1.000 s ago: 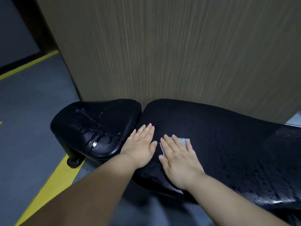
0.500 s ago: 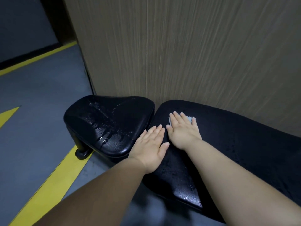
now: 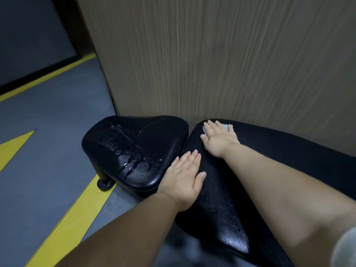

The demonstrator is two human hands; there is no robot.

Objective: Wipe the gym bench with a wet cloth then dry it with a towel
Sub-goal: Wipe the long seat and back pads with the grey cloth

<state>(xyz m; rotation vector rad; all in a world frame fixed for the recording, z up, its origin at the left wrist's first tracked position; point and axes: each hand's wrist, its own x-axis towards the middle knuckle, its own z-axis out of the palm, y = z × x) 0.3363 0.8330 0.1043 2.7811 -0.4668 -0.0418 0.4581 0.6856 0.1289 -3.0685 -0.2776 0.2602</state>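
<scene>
Since the wet-cloth pass looks like the step in hand, I'd say the way to do it well is flat, even pressure and overlapping strokes that run right out to the pad edges, so no strip gets skipped. On the gym bench (image 3: 215,189) the right hand (image 3: 219,139) lies flat with fingers straight and close together. It's pressing a pale blue cloth (image 3: 225,127) onto the far corner of the long back pad (image 3: 279,143), right up against the wood-grain wall panel (image 3: 212,54). Only a sliver of cloth peeks out past the fingertips, so it's pinned under the palm rather than gripped. The left hand (image 3: 185,182) is flat too, thumb out to the side, resting on the near-left edge of that same pad just beside the gap to the seat pad (image 3: 134,147). It holds nothing, and my guess is it's bracing. The seat pad has beads and runs of water on it and the long pad's near end shines wet, so the wiping seems well along. No towel in view, so drying isn't started. I'd watch that cloth doesn't slide off the far edge by the wall.
</scene>
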